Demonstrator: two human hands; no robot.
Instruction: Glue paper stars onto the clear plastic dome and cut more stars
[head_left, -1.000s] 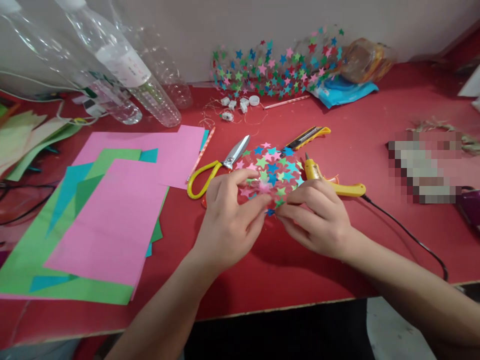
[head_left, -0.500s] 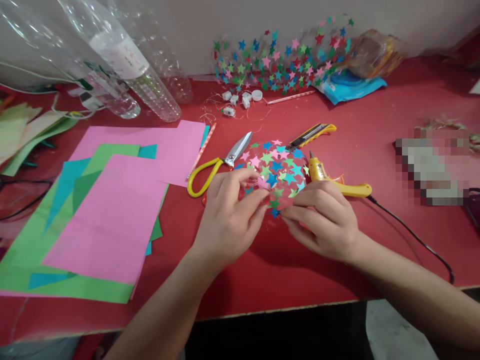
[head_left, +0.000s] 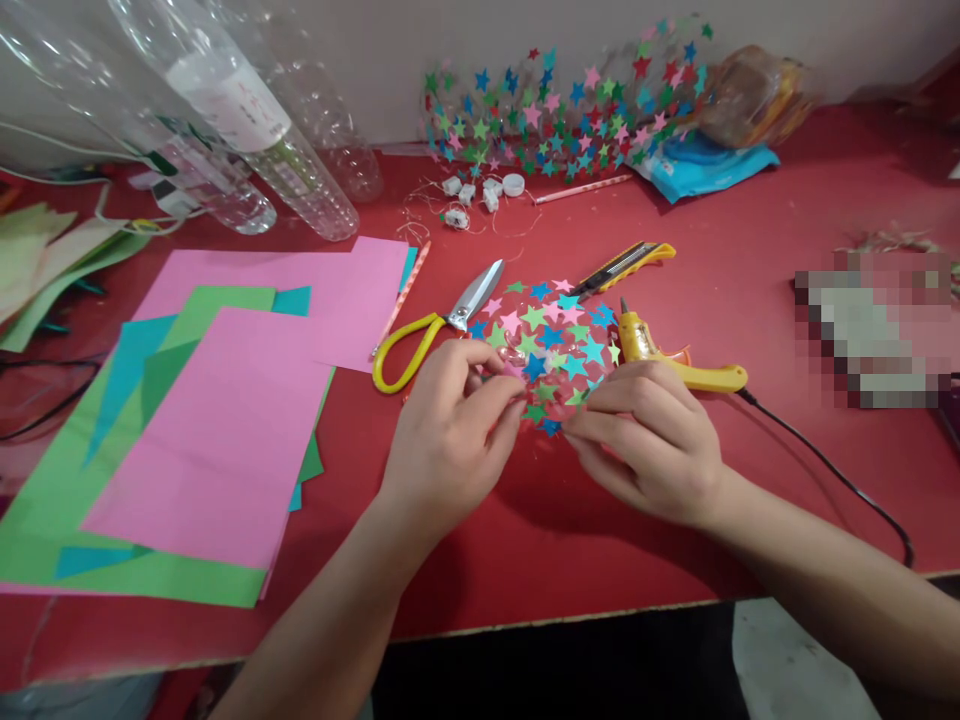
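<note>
Between my hands is a rounded, clear plastic piece (head_left: pixel 551 338) dotted with pink, green and blue paper stars. My left hand (head_left: pixel 454 435) pinches at its left near edge, thumb and index finger pressed together beside a pink star. On the near right edge, my right hand (head_left: pixel 652 440) grips the piece with bent fingers; some fingertips are hidden. Yellow-handled scissors (head_left: pixel 439 335) lie just beyond my left hand. A yellow glue gun (head_left: pixel 675 368) rests beyond my right hand, and a yellow box cutter (head_left: pixel 622 268) lies behind the plastic piece.
Coloured paper sheets (head_left: pixel 217 430) are piled at left. Clear plastic bottles (head_left: pixel 247 120) lean at the back left. Against the wall lies a star-covered clear plastic cylinder (head_left: pixel 562 110), near a blue packet (head_left: pixel 705 170). The glue gun's black cord (head_left: pixel 832 455) trails right across the red table (head_left: pixel 495 580).
My left fingers have shifted slightly left along the plastic piece, and the stars near them show at a slightly different angle. My right hand has hardly moved.
</note>
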